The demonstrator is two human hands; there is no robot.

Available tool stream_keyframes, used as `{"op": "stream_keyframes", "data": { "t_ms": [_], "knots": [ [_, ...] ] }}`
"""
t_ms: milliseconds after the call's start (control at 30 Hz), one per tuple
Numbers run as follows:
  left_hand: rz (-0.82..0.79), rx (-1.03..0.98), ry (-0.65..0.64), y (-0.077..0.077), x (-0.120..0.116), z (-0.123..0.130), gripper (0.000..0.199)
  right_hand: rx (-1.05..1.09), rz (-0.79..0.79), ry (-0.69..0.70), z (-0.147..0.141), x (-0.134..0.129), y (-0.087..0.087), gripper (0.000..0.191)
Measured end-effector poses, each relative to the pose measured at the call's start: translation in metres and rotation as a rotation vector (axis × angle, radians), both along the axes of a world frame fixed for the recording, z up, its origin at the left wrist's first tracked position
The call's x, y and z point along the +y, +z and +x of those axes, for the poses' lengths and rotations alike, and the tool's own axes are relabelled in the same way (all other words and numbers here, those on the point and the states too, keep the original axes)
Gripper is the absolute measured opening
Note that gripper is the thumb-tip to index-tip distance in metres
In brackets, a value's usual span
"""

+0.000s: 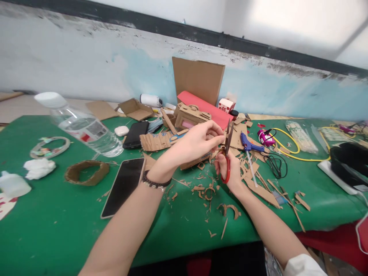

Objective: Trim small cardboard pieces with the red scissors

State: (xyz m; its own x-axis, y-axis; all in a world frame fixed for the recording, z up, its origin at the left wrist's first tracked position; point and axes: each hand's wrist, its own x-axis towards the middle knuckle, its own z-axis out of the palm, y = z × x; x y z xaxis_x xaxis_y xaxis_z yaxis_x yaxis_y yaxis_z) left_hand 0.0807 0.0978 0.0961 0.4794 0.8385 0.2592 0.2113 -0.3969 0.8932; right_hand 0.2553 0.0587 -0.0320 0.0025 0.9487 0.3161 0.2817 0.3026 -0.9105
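The scissors (228, 147) are pointing blades-up in the right hand (235, 170), and that hand is closing its fingers around the red handles! The blades are standing slightly apart, and just beside them the left hand (199, 138) is hovering, fingers half curled; whether it's pinching anything, I cannot tell. Below both hands, cardboard scraps (209, 193) are littering the green desk (54, 237). Right behind the left hand, a cardboard camera (193, 116) is sitting, and a red sheet (208, 107) is sloping behind that, with a tall cardboard panel (198, 78) leaning on the wall farther back. Over to the right of the right hand, a blue glue gun (252, 146) is lying near, its clear stick (252, 168) reaching back toward the forearm, and a purple glue gun (266, 137) is resting beyond it. Out left of the left hand, a dark-screened tablet (123, 188) is lying flat, a cardboard ring (73, 174) is sitting past it, and a water bottle (89, 132) is tilting in view farther out.
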Motion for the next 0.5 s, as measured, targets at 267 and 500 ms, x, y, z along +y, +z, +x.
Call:
{"op": "stream_keyframes", "data": {
  "t_ms": [267, 500],
  "knots": [
    [0.115, 0.008, 0.075, -0.006, -0.001, 0.012, 0.016, -0.071, -0.002, -0.05, 0.003, 0.002, -0.002, 0.043],
    [0.105, 0.092, 0.059, 0.005, -0.003, 0.0, 0.01, -0.085, 0.006, 0.089, 0.006, 0.004, 0.002, 0.046]
  ]
}}
